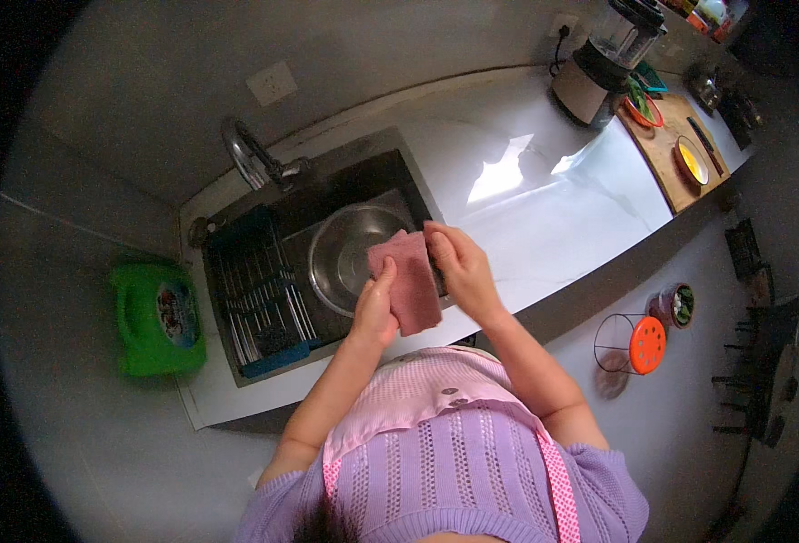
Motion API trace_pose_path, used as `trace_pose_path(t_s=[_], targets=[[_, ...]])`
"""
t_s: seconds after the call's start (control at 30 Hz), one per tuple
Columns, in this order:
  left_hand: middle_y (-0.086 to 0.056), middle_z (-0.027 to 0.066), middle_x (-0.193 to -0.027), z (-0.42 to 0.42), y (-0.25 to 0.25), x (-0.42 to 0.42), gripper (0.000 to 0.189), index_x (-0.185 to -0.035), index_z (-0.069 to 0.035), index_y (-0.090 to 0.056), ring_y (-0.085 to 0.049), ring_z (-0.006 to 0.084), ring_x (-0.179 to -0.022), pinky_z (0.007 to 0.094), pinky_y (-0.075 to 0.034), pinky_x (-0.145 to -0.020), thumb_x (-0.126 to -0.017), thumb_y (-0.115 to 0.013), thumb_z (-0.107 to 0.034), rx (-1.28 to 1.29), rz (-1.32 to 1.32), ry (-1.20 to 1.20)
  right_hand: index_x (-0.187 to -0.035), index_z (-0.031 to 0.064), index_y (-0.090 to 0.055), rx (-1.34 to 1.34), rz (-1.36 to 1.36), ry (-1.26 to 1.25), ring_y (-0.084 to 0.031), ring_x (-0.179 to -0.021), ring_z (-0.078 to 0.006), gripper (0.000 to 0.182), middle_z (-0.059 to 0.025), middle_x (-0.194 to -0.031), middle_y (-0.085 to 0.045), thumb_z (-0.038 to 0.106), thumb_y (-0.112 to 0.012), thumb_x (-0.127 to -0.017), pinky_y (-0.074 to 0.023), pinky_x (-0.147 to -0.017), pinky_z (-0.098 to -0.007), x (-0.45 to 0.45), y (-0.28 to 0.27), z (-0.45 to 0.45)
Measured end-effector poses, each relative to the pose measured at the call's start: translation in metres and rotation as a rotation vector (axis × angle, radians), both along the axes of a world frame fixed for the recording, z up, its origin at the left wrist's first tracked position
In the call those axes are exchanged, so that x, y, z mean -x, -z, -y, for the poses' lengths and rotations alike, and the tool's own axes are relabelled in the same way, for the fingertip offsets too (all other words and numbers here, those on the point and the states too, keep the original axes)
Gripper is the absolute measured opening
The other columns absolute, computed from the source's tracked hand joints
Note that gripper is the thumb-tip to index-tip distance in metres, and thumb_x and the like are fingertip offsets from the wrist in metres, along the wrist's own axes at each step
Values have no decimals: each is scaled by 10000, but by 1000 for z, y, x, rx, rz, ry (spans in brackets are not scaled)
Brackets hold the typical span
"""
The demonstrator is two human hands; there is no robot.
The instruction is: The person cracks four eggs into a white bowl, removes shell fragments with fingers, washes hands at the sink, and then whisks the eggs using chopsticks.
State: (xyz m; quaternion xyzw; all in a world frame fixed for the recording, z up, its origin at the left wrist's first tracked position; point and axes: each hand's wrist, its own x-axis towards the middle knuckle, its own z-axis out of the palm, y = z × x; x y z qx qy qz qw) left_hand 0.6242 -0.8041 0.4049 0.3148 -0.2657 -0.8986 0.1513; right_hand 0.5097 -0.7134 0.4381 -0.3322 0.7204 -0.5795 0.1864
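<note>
A folded pink cloth (413, 288) is held up over the front right edge of the sink (352, 163). My left hand (375, 309) grips its left side, thumb on top. At the cloth's upper right, my right hand (459, 261) pinches a corner between thumb and fingers. Below and behind the cloth, a round stainless steel basin (345, 254) sits in the sink, partly covered from view by the cloth. To its left a wire dish rack (257, 292) with dark blue ends spans the sink. A chrome faucet (250, 153) curves over the sink's back edge.
A green plastic jug (144, 319) stands left of the sink. Far right on the counter (569, 231) are a blender (593, 75) and a wooden cutting board (664, 156) bearing a bowl of yellow food (691, 161) and a knife (705, 144). An orange stool (647, 345) stands on the floor.
</note>
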Motion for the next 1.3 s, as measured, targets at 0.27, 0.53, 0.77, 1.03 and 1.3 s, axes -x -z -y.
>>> trace_pose_path(t_s=[0.27,0.53,0.77,1.03,1.3], targets=[[-473,91,-1289,-5,0,17,396,-1290,-79,-427,-428,233,-1210,386,-342,-1020,-953,-419,-285,-132,-15,-41,-1244,-61,-427,-93,-665,-88,-387,-1215,-395,526,-253,-1315,-392,257,-542,-842,-318,-995,-452,-40,42,-10],[-404,68,-1319,-20,-11,52,618,-1339,-71,-321,-409,188,-1202,363,-350,-994,-923,-354,-526,-13,-63,387,-1249,47,-449,85,90,-116,-562,-938,-265,570,-175,-1129,-496,259,-644,-757,-484,-759,-386,9,38,-29],[-478,157,-1281,-41,-20,81,501,-1289,-6,-401,-500,226,-1146,421,-415,-942,-937,-437,-359,3,-27,586,-1096,27,-531,-115,678,275,-460,-413,-101,330,-27,-636,-531,104,-566,-777,-363,-344,-252,113,71,-123],[-562,154,-1159,-35,9,50,399,-1231,-12,-459,-567,221,-1024,333,-453,-872,-916,-493,-254,211,333,127,-1174,1,-510,-669,-567,848,-433,-1171,-351,433,-187,-1311,-432,-1,-497,-741,-327,-1001,-401,289,173,-195],[-565,156,-1139,-66,27,-17,368,-1198,-20,-483,-554,236,-1027,347,-446,-853,-910,-499,-249,79,499,-282,-1159,61,-556,-393,-796,390,-470,-1124,-365,497,-177,-1255,-487,37,-502,-665,-383,-955,-402,345,195,-24]])
